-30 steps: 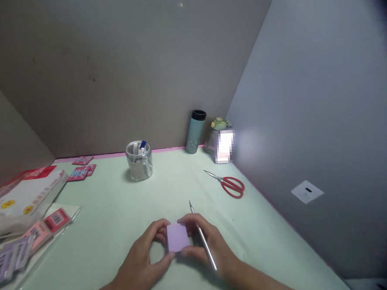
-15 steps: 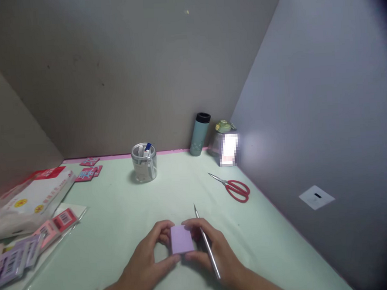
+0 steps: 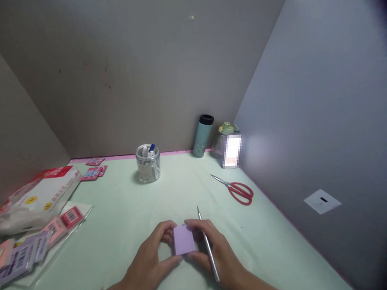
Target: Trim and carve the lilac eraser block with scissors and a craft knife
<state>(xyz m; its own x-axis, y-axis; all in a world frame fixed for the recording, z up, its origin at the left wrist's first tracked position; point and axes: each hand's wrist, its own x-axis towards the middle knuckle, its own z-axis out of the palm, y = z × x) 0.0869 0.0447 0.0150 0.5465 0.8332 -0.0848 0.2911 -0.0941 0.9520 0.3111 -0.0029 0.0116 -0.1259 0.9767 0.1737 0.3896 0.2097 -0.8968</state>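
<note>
Near the front edge of the table [image 3: 125, 210], a small lilac block [image 3: 184, 240] is gripped between the left hand [image 3: 151, 263] and the right hand [image 3: 216, 255]; a slim metal tool [image 3: 208, 244] is also held in the right hand, tip pointing away; red scissors [image 3: 237, 189] lie toward the right edge; a clear jar [image 3: 148, 163] stands near the back edge.

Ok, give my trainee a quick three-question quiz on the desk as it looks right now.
1. True or false: the red scissors lie shut.
2. What do both hands hold together? A) lilac block B) clear jar C) teal tumbler
3. Which hand also grips the thin metal tool?

Key:
1. True.
2. A; left hand and right hand pinch it.
3. The right hand.
</note>
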